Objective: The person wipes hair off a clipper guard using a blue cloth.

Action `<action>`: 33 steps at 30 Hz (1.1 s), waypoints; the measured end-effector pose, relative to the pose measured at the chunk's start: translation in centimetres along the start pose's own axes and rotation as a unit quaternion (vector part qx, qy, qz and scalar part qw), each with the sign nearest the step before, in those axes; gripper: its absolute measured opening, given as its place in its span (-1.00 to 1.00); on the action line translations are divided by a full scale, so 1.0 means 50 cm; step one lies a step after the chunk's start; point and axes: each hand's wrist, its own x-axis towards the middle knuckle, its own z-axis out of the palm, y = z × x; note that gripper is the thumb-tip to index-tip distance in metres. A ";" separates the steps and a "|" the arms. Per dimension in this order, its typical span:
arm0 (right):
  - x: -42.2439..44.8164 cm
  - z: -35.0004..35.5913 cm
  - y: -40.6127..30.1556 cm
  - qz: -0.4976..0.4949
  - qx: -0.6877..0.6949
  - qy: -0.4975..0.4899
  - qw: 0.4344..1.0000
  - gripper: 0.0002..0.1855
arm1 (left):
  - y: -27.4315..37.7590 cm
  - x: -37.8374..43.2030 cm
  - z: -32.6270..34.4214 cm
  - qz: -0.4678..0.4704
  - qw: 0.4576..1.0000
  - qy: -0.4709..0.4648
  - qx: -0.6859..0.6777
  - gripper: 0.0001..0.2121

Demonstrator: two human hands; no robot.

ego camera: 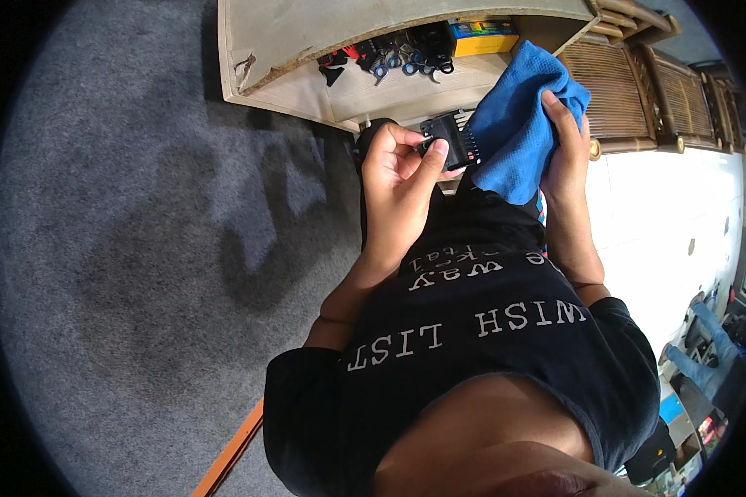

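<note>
My left hand (404, 177) pinches a black plastic hair-clipper guard comb (451, 140) between thumb and fingers. The comb's row of teeth points right, towards a blue textured cloth (516, 124). Gripped in my right hand (566, 146), the cloth bunches up near my thumb and hangs down over my lap. Its left edge meets or overlaps the tooth ends; whether they touch, I cannot tell. Most of the right fingers are hidden behind the fabric.
Ahead is a pale wooden cabinet (286, 102) with a chipped edge. Its open shelf holds several haircutting scissors (410, 67) and a yellow box (485, 43). Bamboo furniture (609, 93) stands right. An orange strip (233, 444) crosses the grey carpet (130, 279). A person in jeans (702, 369) is far right.
</note>
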 end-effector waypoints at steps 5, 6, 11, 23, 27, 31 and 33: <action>-0.009 -0.004 -0.029 -0.142 -0.202 -0.115 0.962 -0.61 | 0.010 0.001 0.006 0.007 1.000 0.017 0.019 -0.84; -0.003 -0.006 -0.034 -0.236 -0.264 -0.174 0.919 -0.59 | 0.011 0.001 0.003 0.007 1.000 0.017 0.020 -0.84; -0.021 0.000 -0.092 -0.314 -0.417 -0.340 0.782 -0.47 | 0.007 -0.001 0.000 0.051 0.989 0.043 0.134 -0.82; -0.044 0.009 -0.050 -0.299 -0.467 -0.356 0.752 -0.47 | 0.010 -0.004 0.021 0.140 0.972 0.062 0.177 -0.69; -0.039 0.011 -0.048 -0.337 -0.477 -0.315 0.748 -0.57 | 0.007 -0.011 0.008 0.119 0.971 0.026 0.203 -0.63; -0.040 0.018 -0.045 -0.341 -0.493 -0.278 0.751 -0.53 | 0.002 -0.013 0.006 0.153 0.958 0.022 0.241 -0.63; -0.038 0.020 -0.043 -0.360 -0.515 -0.193 0.754 -0.55 | 0.000 -0.015 0.007 0.156 0.949 0.021 0.274 -0.63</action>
